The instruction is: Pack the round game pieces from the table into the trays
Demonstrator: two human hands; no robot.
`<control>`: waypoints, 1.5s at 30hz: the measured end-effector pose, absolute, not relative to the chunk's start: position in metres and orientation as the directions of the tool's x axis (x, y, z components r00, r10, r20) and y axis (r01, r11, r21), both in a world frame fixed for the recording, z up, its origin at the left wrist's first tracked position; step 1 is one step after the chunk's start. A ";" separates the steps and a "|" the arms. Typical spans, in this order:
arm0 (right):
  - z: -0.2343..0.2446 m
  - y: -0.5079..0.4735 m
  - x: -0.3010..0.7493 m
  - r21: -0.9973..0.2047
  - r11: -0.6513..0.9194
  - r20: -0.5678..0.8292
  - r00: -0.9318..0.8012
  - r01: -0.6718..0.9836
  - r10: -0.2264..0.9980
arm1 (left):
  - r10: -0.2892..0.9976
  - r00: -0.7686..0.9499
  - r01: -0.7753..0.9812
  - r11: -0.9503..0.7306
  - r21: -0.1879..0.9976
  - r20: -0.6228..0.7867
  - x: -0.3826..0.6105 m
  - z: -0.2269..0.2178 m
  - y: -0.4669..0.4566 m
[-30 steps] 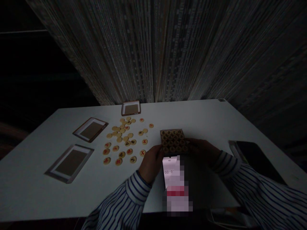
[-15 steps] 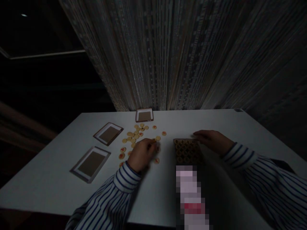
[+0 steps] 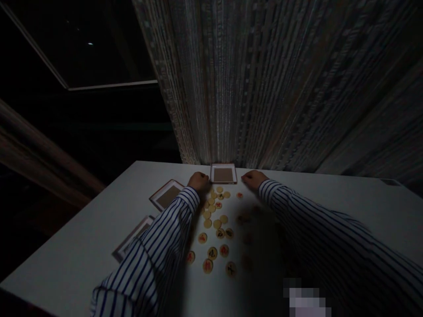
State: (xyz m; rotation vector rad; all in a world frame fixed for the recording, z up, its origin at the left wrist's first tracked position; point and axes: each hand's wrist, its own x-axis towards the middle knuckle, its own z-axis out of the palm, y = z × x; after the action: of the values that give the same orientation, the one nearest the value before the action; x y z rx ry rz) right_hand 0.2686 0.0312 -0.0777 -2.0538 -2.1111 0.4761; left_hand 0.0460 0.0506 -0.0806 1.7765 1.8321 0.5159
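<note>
My left hand [image 3: 198,181], fingers curled in, is at the left side of a small shallow box [image 3: 223,175] at the far table edge. My right hand [image 3: 254,179] lies just off the box's right side, its fingers bent together. What either hand holds, if anything, is too dark to make out. Between my forearms lie several loose round Chinese chess pieces [image 3: 212,252]. Some show red or black characters; others are plain side up. The area under my right forearm is in deep shadow.
Two more shallow boxes stand on the left of the white table [image 3: 82,224]: one box [image 3: 167,196] behind my left sleeve, another box [image 3: 132,240] partly covered by it. A string curtain [image 3: 238,88] hangs behind the table. A blurred patch [image 3: 307,301] shows at the bottom right.
Both hands have moved away from me to the far box. My left hand left the loose pieces, and my right hand left the box filled with pieces. The view has shifted.
</note>
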 end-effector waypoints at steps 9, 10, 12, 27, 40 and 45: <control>-0.095 0.059 0.237 -0.276 -0.141 -0.153 0.101 0.951 0.983 | 0.983 0.061 0.829 0.047 0.558 -0.173 0.059 -0.089 0.069; -0.094 0.058 0.236 -0.285 -0.135 -0.148 0.095 0.949 0.984 | 0.983 0.071 0.823 0.037 0.567 -0.167 0.060 -0.089 0.067; -0.090 0.054 0.237 -0.315 -0.114 -0.134 0.075 0.942 0.988 | 0.986 0.088 0.804 0.015 0.594 -0.144 0.061 -0.086 0.063; -0.003 -0.084 0.283 -0.870 -0.098 -0.089 0.042 0.483 0.995 | 0.983 0.160 0.437 -0.151 0.887 0.089 0.069 -0.020 -0.065; -0.026 -0.235 0.330 -0.745 0.249 0.274 -0.056 0.619 0.960 | 0.968 0.252 0.090 -0.025 0.996 0.001 0.096 -0.034 -0.182; -0.044 -0.259 0.336 -0.231 0.430 0.472 -0.285 0.873 0.834 | 0.911 0.297 -0.230 0.358 0.905 -0.285 0.095 -0.036 -0.198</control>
State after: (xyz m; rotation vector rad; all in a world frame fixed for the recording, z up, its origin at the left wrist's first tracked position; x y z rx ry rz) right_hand 0.3360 -0.2593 -0.0440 -1.4355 -2.1575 -0.0966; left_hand 0.0954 -0.1983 -0.0363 0.8787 0.9610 0.9045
